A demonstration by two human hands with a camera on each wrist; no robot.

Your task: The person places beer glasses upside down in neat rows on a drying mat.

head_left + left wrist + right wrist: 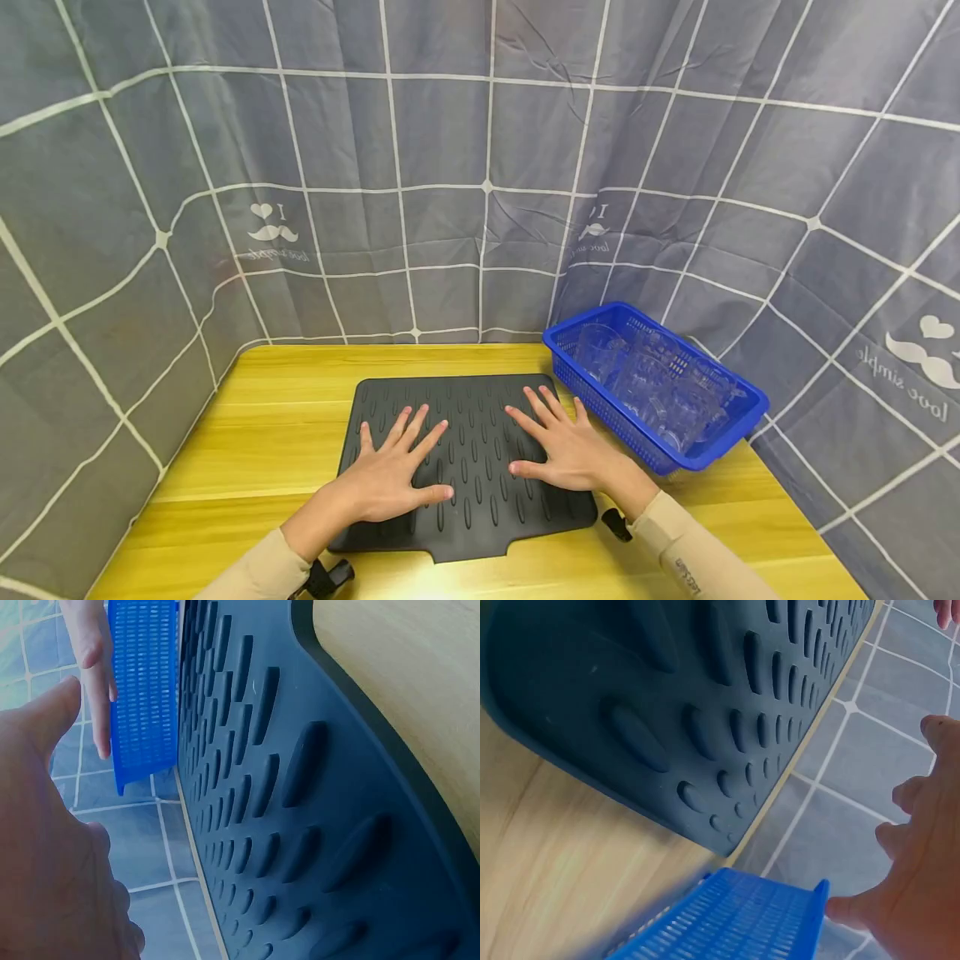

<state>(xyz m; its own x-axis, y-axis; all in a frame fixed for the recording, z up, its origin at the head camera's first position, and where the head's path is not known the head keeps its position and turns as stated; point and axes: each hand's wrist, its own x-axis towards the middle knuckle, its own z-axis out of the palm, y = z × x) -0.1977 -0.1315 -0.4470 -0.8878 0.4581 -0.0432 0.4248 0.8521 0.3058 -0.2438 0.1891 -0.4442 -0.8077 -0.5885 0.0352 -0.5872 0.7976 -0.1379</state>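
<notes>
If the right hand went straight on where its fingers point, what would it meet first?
Probably the grey curtain beyond the black mat; the right hand appears raised over the mat, though its clearance is hard to judge.

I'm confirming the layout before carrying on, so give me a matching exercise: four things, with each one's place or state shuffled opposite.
Things
1. black ridged mat
2. blue perforated plastic basket
3. clear transparent containers
4. bare left hand

Places or states
A. gathered inside the basket
B. fingers spread, over the mat's left part
C. to the right of the mat, loaded
D. flat on the yellow wood-grain table, left of the basket

Pairs: 1-D, 2-C, 3-A, 4-B
</notes>
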